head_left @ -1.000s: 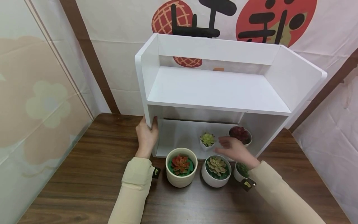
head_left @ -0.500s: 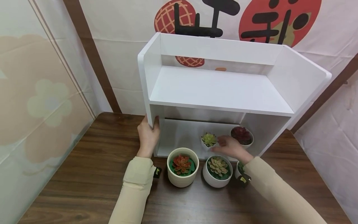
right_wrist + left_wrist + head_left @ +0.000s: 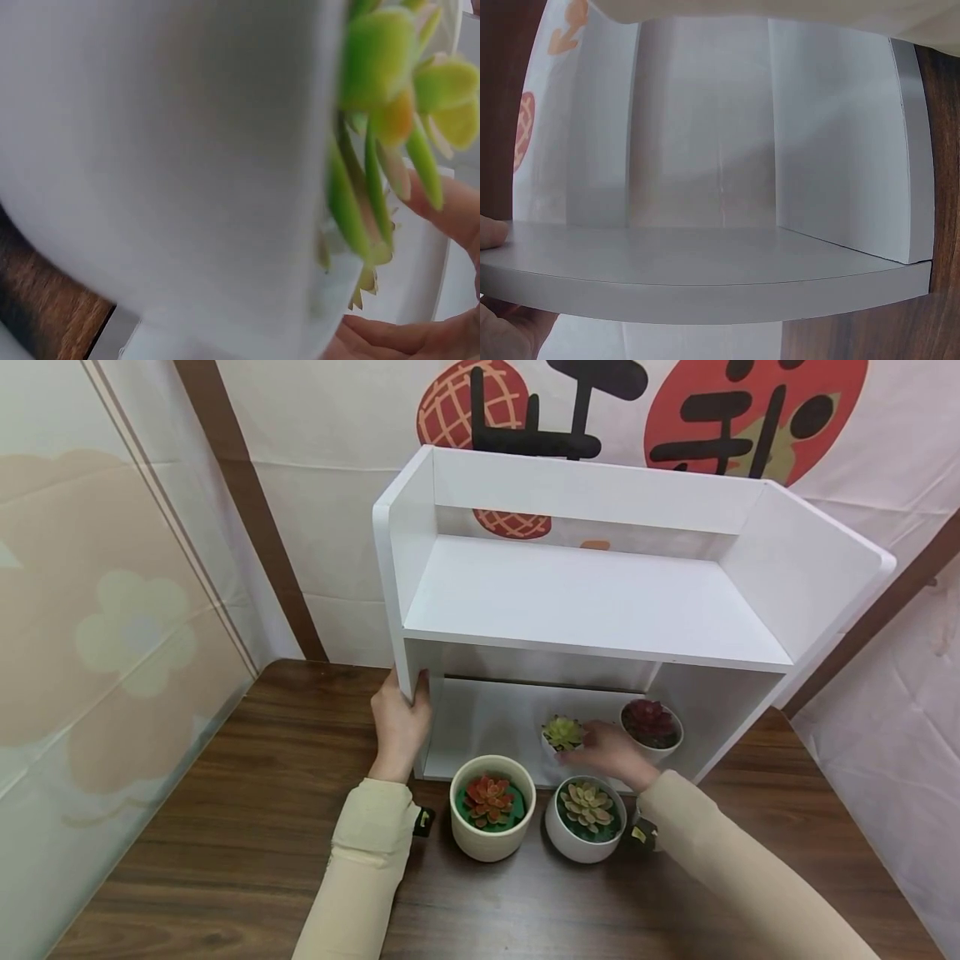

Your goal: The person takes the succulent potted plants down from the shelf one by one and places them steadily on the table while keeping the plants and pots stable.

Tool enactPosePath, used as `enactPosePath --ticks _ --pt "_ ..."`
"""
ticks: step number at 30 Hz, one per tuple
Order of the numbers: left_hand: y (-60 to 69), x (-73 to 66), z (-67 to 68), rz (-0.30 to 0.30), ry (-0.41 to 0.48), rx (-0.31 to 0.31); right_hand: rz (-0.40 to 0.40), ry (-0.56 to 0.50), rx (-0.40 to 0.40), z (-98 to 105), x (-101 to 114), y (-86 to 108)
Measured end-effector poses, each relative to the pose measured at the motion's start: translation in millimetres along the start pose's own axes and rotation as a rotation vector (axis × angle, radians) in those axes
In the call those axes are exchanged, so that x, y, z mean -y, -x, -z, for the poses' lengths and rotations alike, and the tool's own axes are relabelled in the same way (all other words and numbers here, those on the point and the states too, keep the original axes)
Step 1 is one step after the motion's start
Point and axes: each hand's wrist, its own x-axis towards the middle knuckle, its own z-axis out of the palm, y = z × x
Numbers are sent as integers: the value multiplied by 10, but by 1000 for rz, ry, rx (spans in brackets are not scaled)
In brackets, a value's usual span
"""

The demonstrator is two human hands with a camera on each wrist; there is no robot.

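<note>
My left hand (image 3: 400,722) grips the front edge of the left side panel of the white shelf (image 3: 600,602); in the left wrist view, thumb and fingers (image 3: 510,334) lie on both faces of the panel (image 3: 697,296). On the lower board, my right hand (image 3: 609,752) is at the right side of the small yellow-green succulent (image 3: 562,732), thumb and fingers apart around that side. Contact is unclear. The right wrist view shows the hand (image 3: 442,285) beyond a large blurred white pot (image 3: 172,165) with green leaves.
A dark red succulent (image 3: 651,723) stands right of my right hand, inside the shelf. In front of the shelf are a cream pot with a red succulent (image 3: 489,802) and a white pot with a pale succulent (image 3: 587,812). Behind hangs a printed cloth (image 3: 330,502).
My right hand has moved left, closer to the small yellow-green succulent. The green plant at the right front is now hidden by my right arm. My left hand keeps its grip on the panel.
</note>
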Motion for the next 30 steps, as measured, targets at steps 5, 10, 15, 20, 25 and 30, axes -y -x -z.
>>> enactPosePath --ticks 5,10,15,20,25,30 --pt "1 1 -2 -2 -5 -3 -40 25 -11 -35 32 -42" --pt "1 0 -3 1 -2 -1 -74 35 -10 -48 70 -63" --pt "-3 6 -1 11 -7 2 -75 57 -18 -64 90 -69" --pt "-1 6 -4 13 -9 4 -39 45 -46 -88 80 -67" --pt "6 -2 -2 -2 -5 -1 -28 38 -59 -115 64 -77" --pt "5 -2 3 -1 -1 0 -33 22 -67 -127 65 -86"
